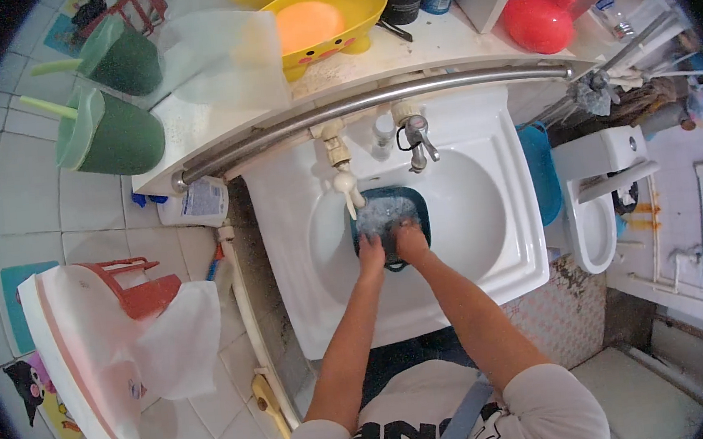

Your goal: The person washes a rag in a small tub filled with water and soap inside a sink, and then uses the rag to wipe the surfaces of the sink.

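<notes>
A small dark teal basin (425,217) sits inside the white sink (468,218), toward the left of its bowl. Foamy water (384,208) fills it. My left hand (371,253) reaches over the near rim and dips into the basin. Close beside it, my right hand (409,241) is also down in the suds. Foam and water hide the fingers of both hands, and whether they hold anything cannot be made out. A beige plastic tap (346,186) hangs over the basin's far left corner, and a metal tap (418,147) stands to its right.
A metal rail (390,92) runs along the shelf behind the sink. On that shelf are green cups (118,131), a yellow bowl (326,29) and a red round bottle (536,19). A white toilet (596,223) and a blue basin (540,174) stand to the right.
</notes>
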The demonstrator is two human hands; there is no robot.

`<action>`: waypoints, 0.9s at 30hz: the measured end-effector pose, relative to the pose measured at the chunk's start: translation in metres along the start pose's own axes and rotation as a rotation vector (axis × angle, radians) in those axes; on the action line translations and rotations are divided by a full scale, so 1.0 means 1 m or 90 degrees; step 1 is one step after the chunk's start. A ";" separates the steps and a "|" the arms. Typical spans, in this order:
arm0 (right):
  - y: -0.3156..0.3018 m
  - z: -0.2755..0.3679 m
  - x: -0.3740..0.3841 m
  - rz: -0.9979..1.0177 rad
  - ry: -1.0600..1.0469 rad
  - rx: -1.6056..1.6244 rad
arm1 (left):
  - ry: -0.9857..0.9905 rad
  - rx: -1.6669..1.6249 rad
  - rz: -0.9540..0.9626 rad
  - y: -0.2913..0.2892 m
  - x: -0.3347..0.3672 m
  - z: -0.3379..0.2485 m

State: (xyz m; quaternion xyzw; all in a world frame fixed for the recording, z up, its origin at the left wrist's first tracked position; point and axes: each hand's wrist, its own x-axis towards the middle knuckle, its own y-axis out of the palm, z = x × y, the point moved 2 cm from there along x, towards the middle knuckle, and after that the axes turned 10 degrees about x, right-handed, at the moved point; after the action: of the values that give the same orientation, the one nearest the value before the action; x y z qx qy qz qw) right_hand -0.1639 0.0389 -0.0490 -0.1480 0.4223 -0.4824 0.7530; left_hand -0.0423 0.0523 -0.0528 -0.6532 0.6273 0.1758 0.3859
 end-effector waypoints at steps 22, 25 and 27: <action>-0.014 0.019 -0.010 -0.265 -0.111 -0.025 | 0.067 0.065 0.025 -0.021 0.028 0.044; 0.002 -0.013 -0.011 -0.071 -0.021 -0.085 | -0.036 -0.165 0.095 0.002 -0.028 -0.001; -0.012 0.006 -0.007 -0.019 -0.021 0.110 | -0.043 -0.196 0.073 -0.010 -0.026 -0.005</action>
State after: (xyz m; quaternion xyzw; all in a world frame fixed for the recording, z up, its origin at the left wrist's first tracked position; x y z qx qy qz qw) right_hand -0.1679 0.0385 -0.0346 -0.0966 0.3639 -0.5259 0.7626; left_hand -0.0384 0.0653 -0.0280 -0.6615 0.6160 0.3134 0.2911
